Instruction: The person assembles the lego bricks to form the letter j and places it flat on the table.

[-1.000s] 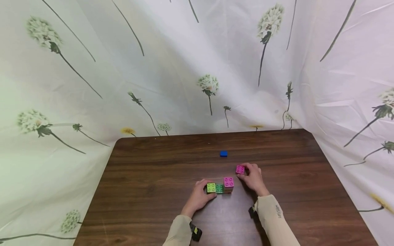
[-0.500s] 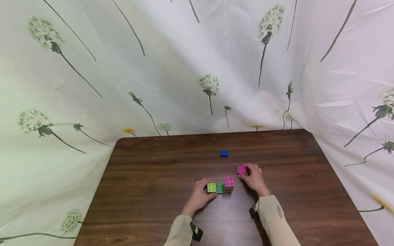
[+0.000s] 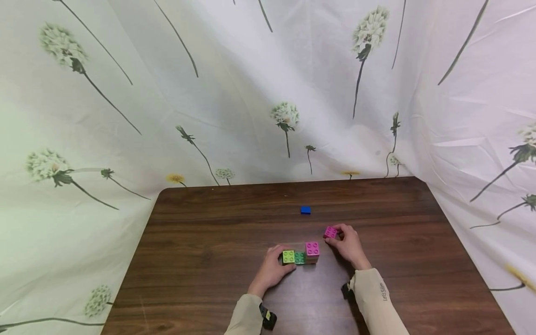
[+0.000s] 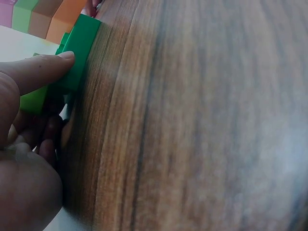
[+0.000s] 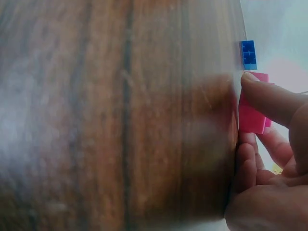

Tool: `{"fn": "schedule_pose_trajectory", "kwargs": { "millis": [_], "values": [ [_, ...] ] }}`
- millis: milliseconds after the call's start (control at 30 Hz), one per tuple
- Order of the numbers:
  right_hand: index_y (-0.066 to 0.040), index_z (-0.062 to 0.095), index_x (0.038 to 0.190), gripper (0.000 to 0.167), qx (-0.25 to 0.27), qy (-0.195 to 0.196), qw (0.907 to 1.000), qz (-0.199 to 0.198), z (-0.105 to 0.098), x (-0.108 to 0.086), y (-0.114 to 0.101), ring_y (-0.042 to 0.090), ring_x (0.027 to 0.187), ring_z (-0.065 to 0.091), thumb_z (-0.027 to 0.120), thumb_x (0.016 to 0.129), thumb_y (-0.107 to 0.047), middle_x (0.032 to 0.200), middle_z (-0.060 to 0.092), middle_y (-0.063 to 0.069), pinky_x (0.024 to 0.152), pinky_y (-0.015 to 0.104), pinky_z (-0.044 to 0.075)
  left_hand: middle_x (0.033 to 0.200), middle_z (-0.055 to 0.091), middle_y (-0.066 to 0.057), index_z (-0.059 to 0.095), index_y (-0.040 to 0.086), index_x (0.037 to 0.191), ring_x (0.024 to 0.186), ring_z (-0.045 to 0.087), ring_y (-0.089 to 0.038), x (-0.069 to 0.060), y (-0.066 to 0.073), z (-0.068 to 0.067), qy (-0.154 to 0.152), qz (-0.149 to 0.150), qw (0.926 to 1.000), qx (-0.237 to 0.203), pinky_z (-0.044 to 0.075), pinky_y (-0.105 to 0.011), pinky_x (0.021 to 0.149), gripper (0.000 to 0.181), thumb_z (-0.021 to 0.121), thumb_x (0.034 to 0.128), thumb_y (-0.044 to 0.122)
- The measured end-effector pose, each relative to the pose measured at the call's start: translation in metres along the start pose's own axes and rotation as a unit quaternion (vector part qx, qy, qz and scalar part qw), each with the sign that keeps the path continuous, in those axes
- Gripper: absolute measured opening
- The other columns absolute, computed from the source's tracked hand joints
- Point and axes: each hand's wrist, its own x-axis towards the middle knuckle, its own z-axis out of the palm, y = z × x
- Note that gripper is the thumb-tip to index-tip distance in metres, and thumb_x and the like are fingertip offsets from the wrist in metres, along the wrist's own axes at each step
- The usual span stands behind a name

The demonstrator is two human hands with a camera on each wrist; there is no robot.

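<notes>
My left hand (image 3: 271, 270) grips the near-left end of a toy brick build, its thumb against the dark green base brick (image 4: 82, 53). A lime green brick (image 3: 288, 257) sits on that end. At the other end rises a stack topped by a pink brick (image 3: 311, 248); the left wrist view shows orange, brown and light green layers beneath the pink. Between thumb and fingers, my right hand (image 3: 348, 243) pinches a separate pink brick (image 5: 252, 113), studs up in the head view. It is low at the tabletop, to the right of the build and apart from it.
A blue brick (image 3: 305, 210) lies alone farther back on the dark wooden table (image 3: 217, 223). In the right wrist view, the blue brick (image 5: 249, 55) appears just beyond the pink one. A white flowered cloth (image 3: 234, 116) hangs behind the table and along its sides.
My right hand has drifted slightly right, and the loose pink brick in it has turned a little. The left hand and the build stay in place.
</notes>
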Motion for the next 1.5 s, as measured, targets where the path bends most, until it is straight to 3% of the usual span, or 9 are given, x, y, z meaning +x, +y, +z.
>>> {"fn": "schedule_pose_trajectory", "kwargs": {
  "millis": [567, 767, 1167, 1367, 1500],
  "values": [
    [0.001, 0.058, 0.116, 0.039, 0.030, 0.012, 0.9994, 0.008, -0.001, 0.000, 0.005, 0.026, 0.097, 0.054, 0.073, 0.086, -0.019, 0.105, 0.057, 0.016, 0.079, 0.032, 0.043, 0.127, 0.060, -0.003, 0.062, 0.018, 0.121, 0.120, 0.049, -0.026, 0.000, 0.002, 0.001, 0.015, -0.013, 0.9996, 0.023, 0.041, -0.053, 0.099, 0.041, 0.076, 0.0823, 0.023],
    [-0.002, 0.055, 0.119, 0.040, 0.054, 0.005, 0.9980, 0.032, -0.001, -0.001, 0.009, 0.025, 0.099, 0.054, 0.071, 0.088, -0.021, 0.109, 0.058, 0.016, 0.080, 0.031, 0.044, 0.128, 0.059, -0.004, 0.062, 0.018, 0.121, 0.120, 0.049, -0.026, 0.000, 0.002, 0.002, 0.014, -0.018, 0.9996, 0.017, 0.041, -0.053, 0.100, 0.041, 0.076, 0.0826, 0.023],
    [-0.003, 0.054, 0.122, 0.041, 0.064, -0.001, 0.9974, 0.034, -0.003, -0.002, 0.010, 0.026, 0.099, 0.053, 0.068, 0.090, -0.025, 0.110, 0.058, 0.016, 0.080, 0.030, 0.044, 0.130, 0.058, -0.006, 0.061, 0.018, 0.121, 0.122, 0.048, -0.027, -0.001, 0.000, 0.004, 0.019, -0.023, 0.9996, 0.001, 0.040, -0.055, 0.100, 0.041, 0.075, 0.0828, 0.022],
    [-0.004, 0.054, 0.124, 0.044, 0.085, 0.005, 0.9958, 0.033, -0.004, -0.005, 0.010, 0.024, 0.096, 0.051, 0.067, 0.091, -0.030, 0.109, 0.058, 0.016, 0.077, 0.028, 0.043, 0.131, 0.058, -0.004, 0.061, 0.019, 0.122, 0.120, 0.049, -0.026, -0.001, 0.000, 0.004, 0.020, -0.023, 0.9995, 0.006, 0.040, -0.054, 0.099, 0.042, 0.075, 0.0830, 0.023],
    [-0.004, 0.055, 0.125, 0.045, 0.127, 0.020, 0.9913, 0.025, -0.004, -0.009, 0.010, 0.017, 0.090, 0.052, 0.067, 0.091, -0.029, 0.107, 0.060, 0.016, 0.073, 0.023, 0.044, 0.131, 0.058, -0.004, 0.060, 0.020, 0.123, 0.120, 0.049, -0.026, -0.001, 0.000, 0.005, 0.022, -0.021, 0.9995, 0.008, 0.040, -0.054, 0.100, 0.042, 0.075, 0.0832, 0.022]
  ]
}}
